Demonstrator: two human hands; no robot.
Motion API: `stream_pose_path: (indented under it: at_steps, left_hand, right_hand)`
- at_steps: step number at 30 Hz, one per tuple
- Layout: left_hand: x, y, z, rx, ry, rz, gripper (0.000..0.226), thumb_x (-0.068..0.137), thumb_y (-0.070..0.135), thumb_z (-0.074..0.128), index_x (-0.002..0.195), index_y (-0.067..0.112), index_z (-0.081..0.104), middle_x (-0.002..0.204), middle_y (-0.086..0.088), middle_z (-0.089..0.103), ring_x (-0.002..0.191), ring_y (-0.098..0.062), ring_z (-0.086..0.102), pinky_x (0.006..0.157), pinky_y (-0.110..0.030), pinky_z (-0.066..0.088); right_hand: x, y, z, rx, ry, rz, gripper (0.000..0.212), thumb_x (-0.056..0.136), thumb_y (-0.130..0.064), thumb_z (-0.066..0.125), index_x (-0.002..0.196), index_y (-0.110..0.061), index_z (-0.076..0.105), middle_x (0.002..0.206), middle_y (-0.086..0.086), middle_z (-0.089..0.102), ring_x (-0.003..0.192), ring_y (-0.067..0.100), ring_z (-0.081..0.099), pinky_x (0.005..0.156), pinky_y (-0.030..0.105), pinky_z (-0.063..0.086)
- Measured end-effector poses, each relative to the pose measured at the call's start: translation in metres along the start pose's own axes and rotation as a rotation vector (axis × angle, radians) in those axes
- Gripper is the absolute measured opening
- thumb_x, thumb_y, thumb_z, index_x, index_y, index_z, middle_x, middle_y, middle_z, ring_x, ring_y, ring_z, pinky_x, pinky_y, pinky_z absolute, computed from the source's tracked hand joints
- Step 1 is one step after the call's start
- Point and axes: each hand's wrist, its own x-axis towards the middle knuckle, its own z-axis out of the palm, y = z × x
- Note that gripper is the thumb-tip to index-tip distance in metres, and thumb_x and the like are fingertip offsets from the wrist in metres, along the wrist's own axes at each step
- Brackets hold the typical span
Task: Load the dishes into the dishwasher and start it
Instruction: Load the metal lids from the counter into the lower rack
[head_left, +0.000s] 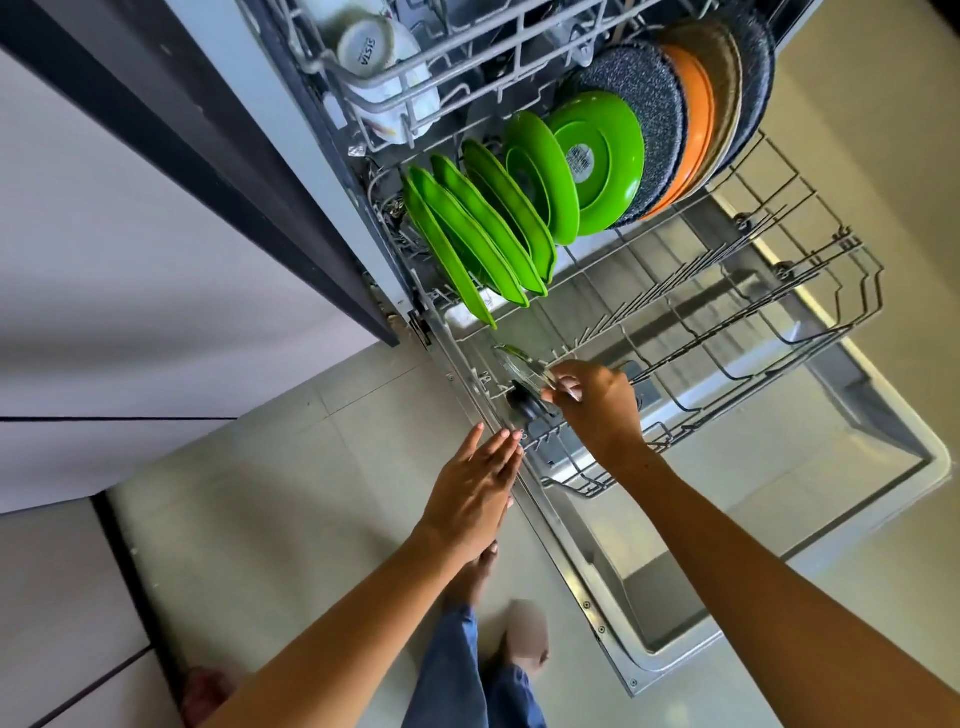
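The right hand (597, 402) pinches a clear glass lid with a black knob (524, 379) at the near left corner of the grey wire lower rack (779, 291); the left hand (475, 491) hovers flat beside it, fingers straight, holding nothing.

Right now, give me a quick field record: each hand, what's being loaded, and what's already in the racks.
right hand: pinches glass lid at its rim
glass lid: black knob, at near-left corner of lower rack
left hand: open, fingers straight, tips by the knob
lower rack: pulled out over open door; green plates on edge, dark speckled and orange plates behind
upper rack: white cups
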Motion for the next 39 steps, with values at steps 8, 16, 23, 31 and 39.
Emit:
stream_pose_path:
  at_steps: [8,16,23,31,39]
  left_hand:
    - [0.003,0.006,-0.004,-0.013,-0.072,-0.058,0.07,0.091,0.04,0.056,0.146,0.006,0.029,0.154,-0.01,0.022,0.143,-0.022,0.023,0.113,-0.043,-0.004]
    - [0.002,0.01,-0.009,-0.012,-0.118,-0.075,0.07,0.09,0.04,0.056,0.145,0.005,0.032,0.153,-0.011,0.027,0.142,-0.023,0.026,0.113,-0.044,-0.001]
    - [0.003,0.013,-0.013,-0.06,-0.098,-0.09,0.067,0.1,0.037,0.039,0.151,0.008,0.006,0.159,-0.008,0.001,0.146,-0.021,0.0,0.107,-0.037,-0.022]
    - [0.004,0.012,-0.014,-0.067,-0.171,-0.104,0.067,0.101,0.037,0.037,0.151,0.009,0.005,0.159,-0.009,0.0,0.146,-0.021,-0.003,0.108,-0.037,-0.02]
    - [-0.003,0.006,-0.013,-0.232,0.013,-0.128,0.052,0.099,0.027,0.044,0.145,0.008,0.033,0.155,-0.01,0.025,0.145,-0.024,0.016,0.115,-0.037,0.001]
  right_hand:
    - [-0.018,-0.01,-0.026,0.131,0.098,0.032,0.02,0.08,-0.015,0.073,0.096,-0.003,0.071,0.091,0.011,0.072,0.081,0.017,0.066,0.08,0.031,0.054]
    - [-0.021,-0.004,-0.013,0.123,0.086,0.022,0.029,0.079,-0.014,0.072,0.103,0.001,0.068,0.097,0.014,0.071,0.085,0.022,0.067,0.082,0.028,0.051]
    - [-0.022,-0.005,0.014,0.071,0.043,-0.026,0.024,0.074,-0.01,0.077,0.096,-0.002,0.07,0.09,0.012,0.072,0.079,0.024,0.069,0.076,0.042,0.057]
    - [-0.019,0.004,0.018,-0.005,-0.05,0.012,0.033,0.077,-0.019,0.075,0.108,-0.009,0.068,0.101,0.009,0.071,0.086,0.021,0.069,0.079,0.038,0.057]
    - [-0.034,0.001,0.0,-0.025,-0.102,0.093,0.034,0.083,-0.021,0.069,0.115,-0.013,0.063,0.112,0.007,0.068,0.096,0.018,0.067,0.084,0.037,0.055]
